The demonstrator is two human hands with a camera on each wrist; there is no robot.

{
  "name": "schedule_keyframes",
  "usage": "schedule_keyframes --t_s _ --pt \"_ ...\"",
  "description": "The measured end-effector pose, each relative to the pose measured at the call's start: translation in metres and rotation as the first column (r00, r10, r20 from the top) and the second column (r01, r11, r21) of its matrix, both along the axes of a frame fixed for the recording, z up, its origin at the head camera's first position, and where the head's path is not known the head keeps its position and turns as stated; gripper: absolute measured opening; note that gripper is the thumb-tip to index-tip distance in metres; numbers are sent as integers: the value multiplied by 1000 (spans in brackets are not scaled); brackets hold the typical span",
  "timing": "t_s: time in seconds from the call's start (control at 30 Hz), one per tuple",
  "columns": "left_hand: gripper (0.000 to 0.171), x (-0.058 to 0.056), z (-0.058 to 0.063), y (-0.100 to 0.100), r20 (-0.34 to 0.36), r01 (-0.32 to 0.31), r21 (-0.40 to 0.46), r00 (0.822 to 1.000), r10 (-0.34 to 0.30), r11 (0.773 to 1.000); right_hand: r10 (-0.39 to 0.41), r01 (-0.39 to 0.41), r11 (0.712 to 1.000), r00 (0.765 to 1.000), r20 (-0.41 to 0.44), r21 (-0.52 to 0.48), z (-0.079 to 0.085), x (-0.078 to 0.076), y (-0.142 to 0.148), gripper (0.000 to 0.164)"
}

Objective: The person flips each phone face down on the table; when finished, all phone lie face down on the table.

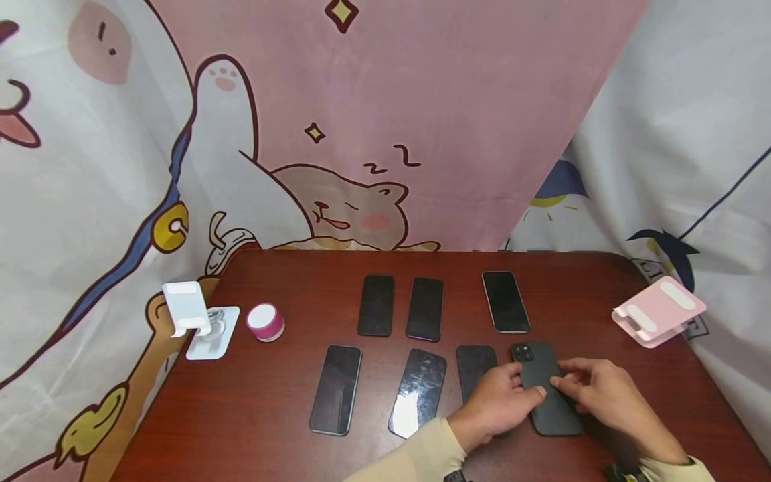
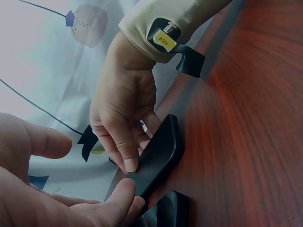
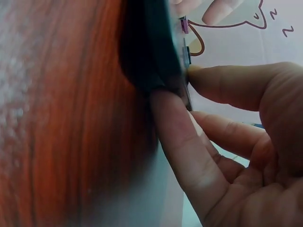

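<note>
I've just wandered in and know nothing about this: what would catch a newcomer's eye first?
Probably the cartoon cloth behind the table, with its sleeping bear. Next, on the table's right side, a person's left grip and right grip hold a black phone, camera side up. Six more phones lie to its left and beyond.

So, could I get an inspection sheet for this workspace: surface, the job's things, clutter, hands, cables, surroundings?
Surface: reddish-brown table, with a wood-grain look.
Job's things: black phone, camera side up; six other phones lie on the table, one partly hidden by the left hand.
Clutter: pink jar with white lid and white stand at left; pink stand at right.
Hands: left hand and right hand both hold the black phone by its sides.
Cables: nothing seen.
Surroundings: cartoon-printed cloth behind and on both sides.
</note>
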State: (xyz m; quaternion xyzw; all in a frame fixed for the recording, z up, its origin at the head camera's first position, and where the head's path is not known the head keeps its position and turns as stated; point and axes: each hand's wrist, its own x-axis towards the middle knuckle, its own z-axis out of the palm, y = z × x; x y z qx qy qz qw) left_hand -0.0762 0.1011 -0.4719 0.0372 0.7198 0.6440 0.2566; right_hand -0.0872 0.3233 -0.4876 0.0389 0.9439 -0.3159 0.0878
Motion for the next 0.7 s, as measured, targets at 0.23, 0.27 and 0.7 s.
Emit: schedule_keyframes --t_s 0.23,0.27,0.7 --pt "61 -2 0 -2 20 11 -34 1000 -11 999 -16 17 1000 999 40 -7 0 -1 0 51" --pt "61 -2 0 -2 21 11 -26 1000 -10 1000 -18 18 1000 999 43 -14 0 -1 0 51" --pt "53 -5 1 -16 58 15 114 998 -21 993 5 -5 1000 1000 -18 5 8 1 -3 48"
